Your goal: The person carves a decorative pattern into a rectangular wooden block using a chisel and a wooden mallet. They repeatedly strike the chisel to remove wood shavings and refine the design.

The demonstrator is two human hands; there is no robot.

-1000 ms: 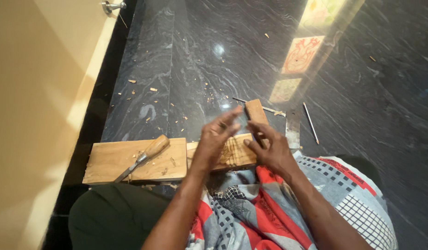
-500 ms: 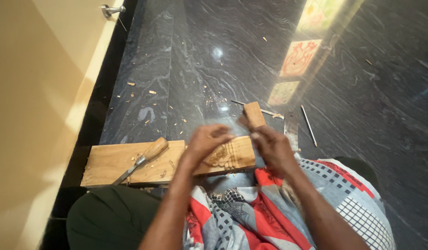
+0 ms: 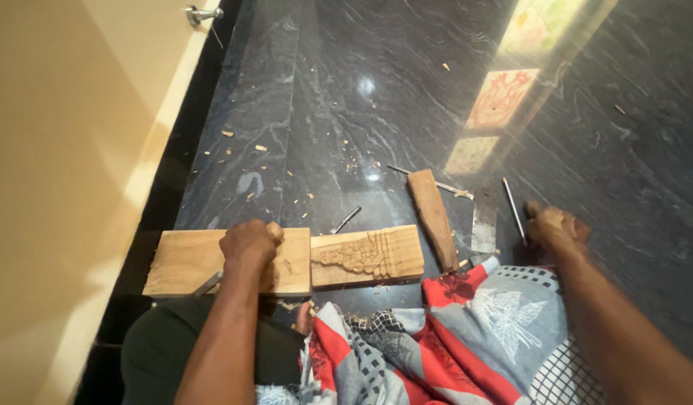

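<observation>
— Where did your one camera sit?

— On your head, tilted steeply down and forward over your lap, so your forearms entered from the bottom edge.

— How near was it?

— Close, at about arm's reach: your left hand lay low and left of centre, your right hand out towards the right edge. Beyond the hands it took in the dark stone floor, and left of your left hand a cream wall.

— Any second view?

— None; nothing was shared.

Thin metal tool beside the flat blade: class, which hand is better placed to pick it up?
Right. The right hand lies by the thin metal tool; the left hand rests on the plain board.
</observation>
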